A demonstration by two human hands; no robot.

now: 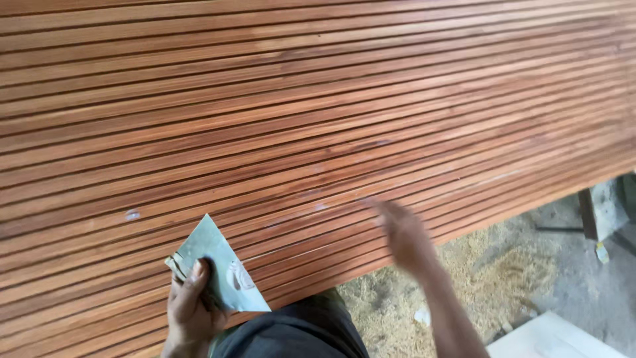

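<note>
1. Pale green triangular card [218,268], smeared with whitish filler, is pinched in the left hand [192,305].
2. Right hand [404,232], blurred, fingers spread open, touches the slatted wood panel [298,113] beyond both hands.
3. Sawdust [464,278] covers the floor beside the right arm.

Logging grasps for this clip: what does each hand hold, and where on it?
Left hand pinches a greenish triangular card at its lower-left corner. Right hand, blurred, holds nothing visible above the grooved wooden panel.

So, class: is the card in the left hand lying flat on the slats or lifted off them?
Lifted. The left hand grips the card by its lower edge, tilted above the slats, thumb across its face.
</note>
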